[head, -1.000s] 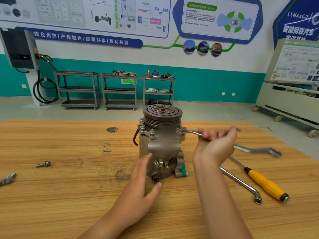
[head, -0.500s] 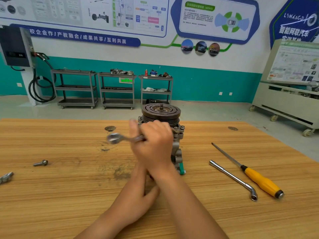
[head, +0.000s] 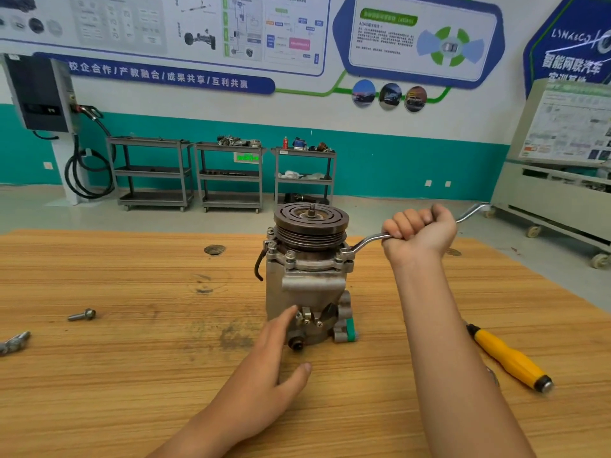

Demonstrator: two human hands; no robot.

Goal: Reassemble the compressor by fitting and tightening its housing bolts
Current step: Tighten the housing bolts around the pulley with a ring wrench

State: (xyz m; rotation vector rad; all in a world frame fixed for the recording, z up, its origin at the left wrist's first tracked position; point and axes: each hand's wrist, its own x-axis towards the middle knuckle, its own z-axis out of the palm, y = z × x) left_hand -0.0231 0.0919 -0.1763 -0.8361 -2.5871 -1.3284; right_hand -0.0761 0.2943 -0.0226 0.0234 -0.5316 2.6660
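- Workshop background: teal-banded wall with posters, three metal carts (head: 229,173) against it, and a wooden surface (head: 132,375) in front.
- The compressor (head: 309,282) stands upright at mid-surface, pulley end up.
- The right hand (head: 420,233), at 2 o'clock from the compressor, has its fingers wrapped tight round the shank of a wrench (head: 367,242). The wrench's ring end sits on the flange bolt (head: 340,254) at the housing's 3 o'clock edge.
- The left hand (head: 267,368) is at 7 o'clock, fingers straight and spread wide, their tips steadying the lower housing. It holds nothing.
- Done, as far as shows: several housing bolts (head: 290,256) already sit in the flange beneath the pulley. How tight they are cannot be told.
- Left, by my judgement: finishing the bolt under the wrench, then going round the rest. A loose bolt (head: 82,315) lies well apart at 9 o'clock, with more small hardware (head: 15,340) at the far 9 o'clock edge. Fitting may therefore not be complete.
- A yellow-handled screwdriver (head: 509,361) lies unused at 4 o'clock.
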